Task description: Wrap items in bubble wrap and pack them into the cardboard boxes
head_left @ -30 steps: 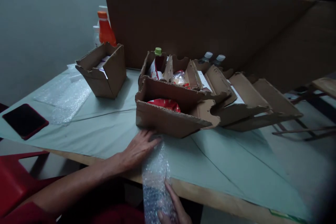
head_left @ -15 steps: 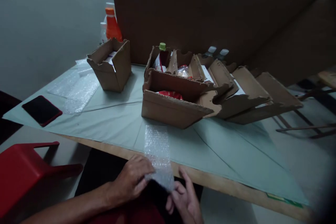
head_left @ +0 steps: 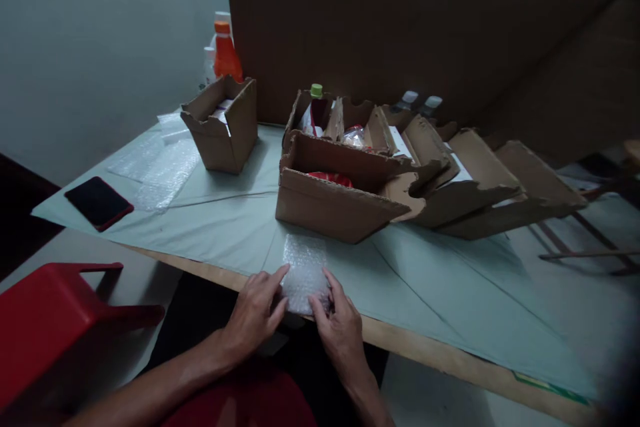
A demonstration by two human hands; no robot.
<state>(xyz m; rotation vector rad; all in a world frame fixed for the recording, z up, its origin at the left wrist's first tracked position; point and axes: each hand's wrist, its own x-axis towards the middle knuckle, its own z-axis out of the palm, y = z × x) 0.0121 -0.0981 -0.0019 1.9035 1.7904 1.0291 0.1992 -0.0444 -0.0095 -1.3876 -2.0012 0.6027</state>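
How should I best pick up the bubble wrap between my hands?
Probably pinch the bubble wrap by its left and right edges, coming from both sides: it looks flat on the table, and the left hand and right hand are at those edges.

The light is dim, with blurry darkness at lower right.

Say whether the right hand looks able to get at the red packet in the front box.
Probably yes: the front box is open on top, so the right hand, once off the bubble wrap, could reach over to the red packet.
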